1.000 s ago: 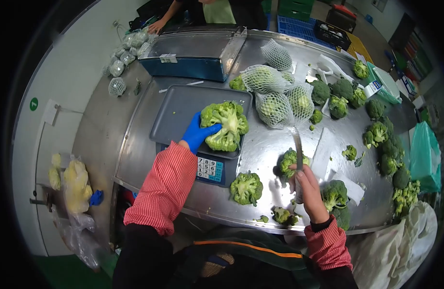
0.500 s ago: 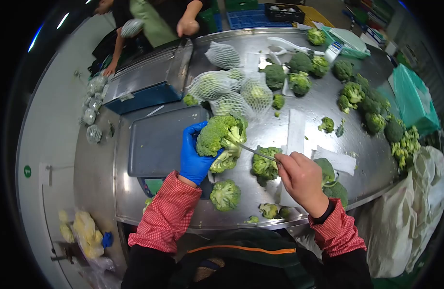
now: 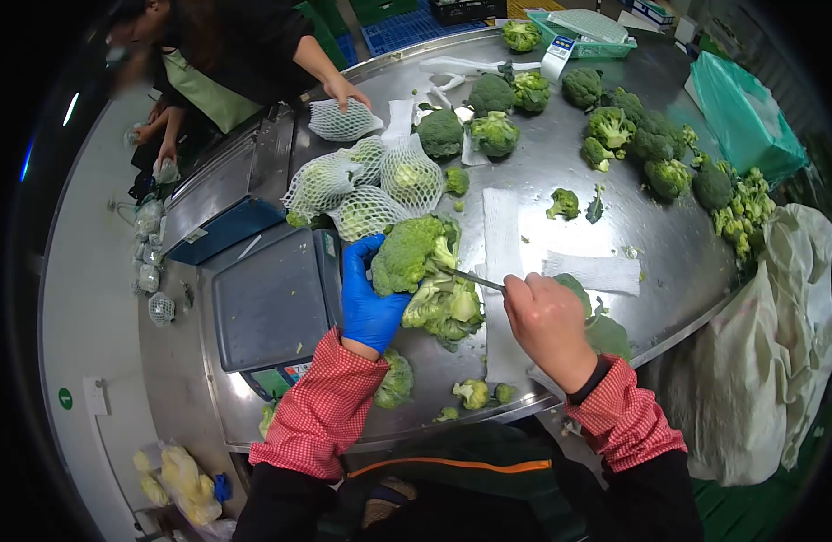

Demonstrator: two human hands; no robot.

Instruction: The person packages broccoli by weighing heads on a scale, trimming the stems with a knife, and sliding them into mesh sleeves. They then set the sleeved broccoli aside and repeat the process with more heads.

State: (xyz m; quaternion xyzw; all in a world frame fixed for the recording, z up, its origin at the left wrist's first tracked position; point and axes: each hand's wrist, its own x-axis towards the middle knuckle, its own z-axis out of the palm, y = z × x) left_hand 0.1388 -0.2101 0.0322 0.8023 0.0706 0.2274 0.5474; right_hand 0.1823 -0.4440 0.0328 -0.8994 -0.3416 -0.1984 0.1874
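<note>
My left hand [image 3: 371,312], in a blue glove, is closed around a broccoli head [image 3: 405,255] held above the steel table. Its cut stem side faces right. My bare right hand [image 3: 550,327] grips a knife [image 3: 477,279], whose blade tip meets the broccoli near the stem; the handle is mostly hidden in my fingers. Just below the held head is another broccoli head [image 3: 450,312], partly covered. A further head [image 3: 394,379] sits by my left sleeve, and dark green broccoli [image 3: 606,336] lies beyond my right hand.
Netted broccoli [image 3: 330,185] lies ahead, with a co-worker's hand [image 3: 345,92] on one netted piece. A grey scale [image 3: 271,294] stands left. White net sleeves [image 3: 597,273], loose broccoli [image 3: 655,135] and a green bag [image 3: 750,122] are to the right.
My view has turned, so the table's contents appear shifted left. The co-worker's hand has come down onto a netted piece. The knife stays against the held broccoli's stem.
</note>
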